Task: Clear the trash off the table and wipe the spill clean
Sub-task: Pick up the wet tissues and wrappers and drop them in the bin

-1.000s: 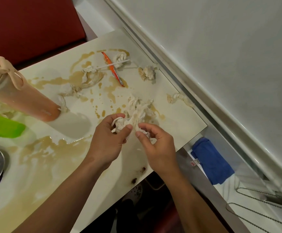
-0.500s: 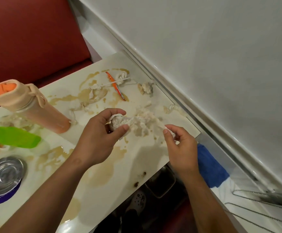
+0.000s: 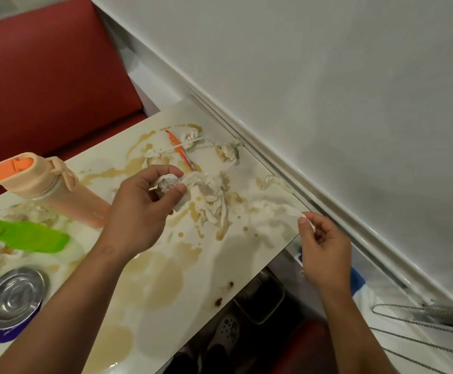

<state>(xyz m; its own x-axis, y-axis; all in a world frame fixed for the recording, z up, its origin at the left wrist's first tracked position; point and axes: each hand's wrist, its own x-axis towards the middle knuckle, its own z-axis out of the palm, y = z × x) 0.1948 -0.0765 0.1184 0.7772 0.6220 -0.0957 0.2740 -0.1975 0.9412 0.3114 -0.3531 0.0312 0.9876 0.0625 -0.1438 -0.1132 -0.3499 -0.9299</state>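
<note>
- A person's left hand (image 3: 139, 209) is gripping one wadded end of a wet tissue (image 3: 209, 190) above the desk (image 3: 182, 287), thumb and fingers (image 3: 163, 171) curling round the wad.
- The right hand (image 3: 325, 247) is pinching the tissue's other end between thumb and fingertips, just past the desk's right edge.
- The tissue is stretching between the two hands, its torn, soaked middle sagging over the brown spill (image 3: 155, 276).
- The spill is spreading in puddles and streaks across much of the pale desk, from the far corner to the near edge.
- More trash is lying at the far end: an orange wrapper (image 3: 180, 151), a white stick (image 3: 182, 144) crossing it, and a stained wad (image 3: 228, 152) close to the wall (image 3: 328, 76).
- A peach bottle (image 3: 44, 190) with an orange cap is leaning at the left, with a green object (image 3: 31, 236) below it in the picture.
- A steel lid (image 3: 12, 298) is resting on a purple container at the near left.
- A red seat (image 3: 44, 76) is showing beyond the desk.
- A blue cloth (image 3: 357, 279) is peeking out behind the right wrist, below desk level.
</note>
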